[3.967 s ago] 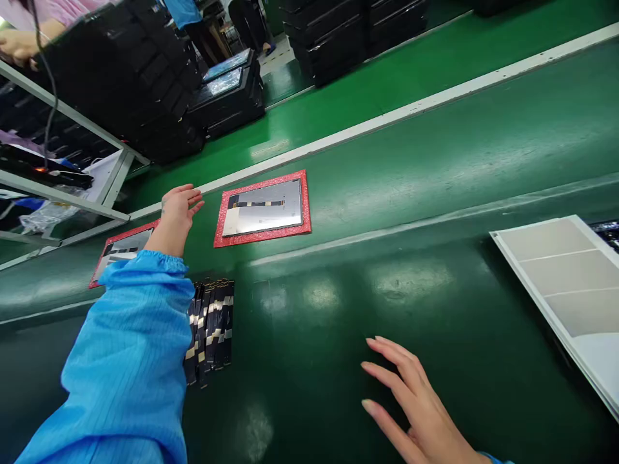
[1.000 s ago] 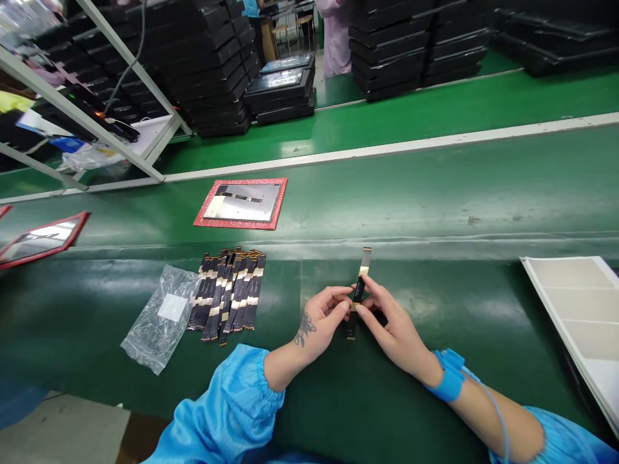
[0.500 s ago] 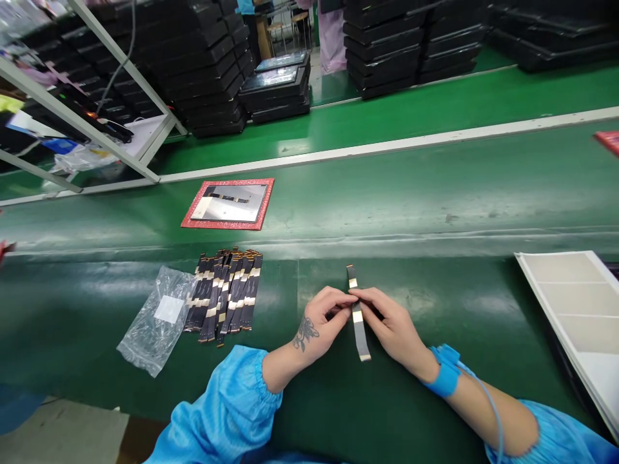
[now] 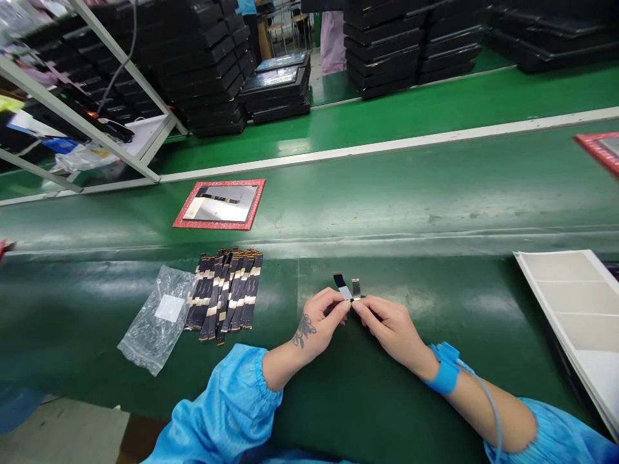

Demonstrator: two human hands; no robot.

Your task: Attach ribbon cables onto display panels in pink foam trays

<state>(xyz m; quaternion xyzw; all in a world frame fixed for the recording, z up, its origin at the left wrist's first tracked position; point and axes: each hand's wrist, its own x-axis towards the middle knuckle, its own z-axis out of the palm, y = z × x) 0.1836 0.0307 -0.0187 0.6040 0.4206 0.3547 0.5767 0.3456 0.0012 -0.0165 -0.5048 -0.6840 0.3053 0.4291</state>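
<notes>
Between my two hands a black flex cable (image 4: 343, 287) is bent double, both its ends pointing away from me. My left hand (image 4: 325, 319) pinches it from the left with thumb and forefinger. From the right, my right hand (image 4: 387, 324) pinches the same strip, fingertips almost touching the left ones. The fold itself is hidden by the fingertips. Left of my hands lies a pile of similar flex cables (image 4: 235, 293), black with gold and silvery patches. A clear plastic bag (image 4: 153, 328) with a white label lies against the pile's left side.
Beyond the worktop, a belt carries a display panel (image 4: 220, 204) on red bubble wrap; another red-wrapped piece (image 4: 599, 148) is at right. A white sectioned tray (image 4: 565, 299) sits on my right. Stacked black trays (image 4: 387, 51) and a metal frame (image 4: 116, 51) stand behind.
The flex cable was stretched out straight and is now folded in two between my fingers. The red-wrapped panels have shifted left along the belt.
</notes>
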